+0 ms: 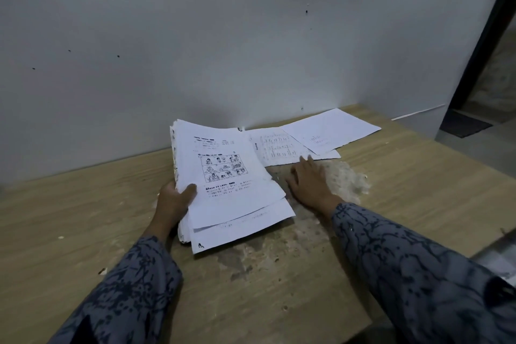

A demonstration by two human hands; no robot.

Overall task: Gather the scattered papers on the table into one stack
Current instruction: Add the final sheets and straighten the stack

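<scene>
We have a wooden table (83,218) pushed against a pale wall (195,36), its top worn and flaking in a patch near the middle. On it, the biggest thing we are dealing with is the stack of papers (223,176), lying left of centre with its long axis running away from us toward the wall and leaning a little to the left; the printed top sheet reads from our side, and the lower sheets fan out unevenly at the near edge. Our left hand (174,201) grips the stack's left edge, thumb curled over the top sheet and fingers hidden beneath. Beyond, near the wall, two loose sheets are still apart from the stack: a printed sheet (275,149) just beside the stack's far right corner, and a nearly blank sheet (332,128) overlapping its right side, long axis slanting off to the right. Our right hand (308,181) lies flat with fingers spread, holding nothing, its fingertips at the near edge of the printed sheet. We judge these sheets light, limp and prone to sliding or creasing, so they are best dragged flat toward us, then pinched at an edge, while the thick stack wants support from underneath.
</scene>
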